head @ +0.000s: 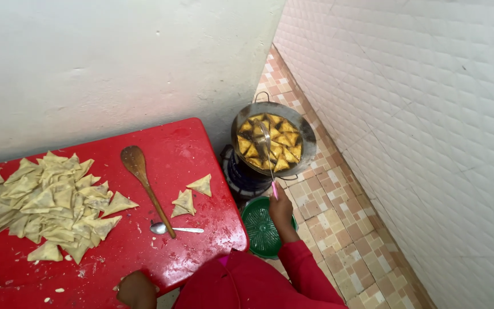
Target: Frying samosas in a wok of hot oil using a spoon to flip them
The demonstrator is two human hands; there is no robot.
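Samosas [270, 143] fry in the pan [306, 150] on a floor stove [241, 174]. Right hand [280, 210] grips the skimmer [265, 150] by its long handle, keeping clear of the oil. Left hand [136, 290], fingers curled, braces on the red table [190, 143] near raw samosas [47, 203].

The scene is lit evenly by soft, diffuse light; no single source can be identified. Only faint, short shadows are cast, as beneath the wooden spoon [144, 184] on the red table [201, 149]. Weak glare is seen on the table's glossy surface and on the white tiled wall [430, 114], which is rendered bright but not blown out. Colours are reproduced saturated. Focus is held adequately across the centre; fine detail in the frying pan [274, 140] is softened. Wide-angle distortion is noted towards the edges, where wall lines are splayed outwards.
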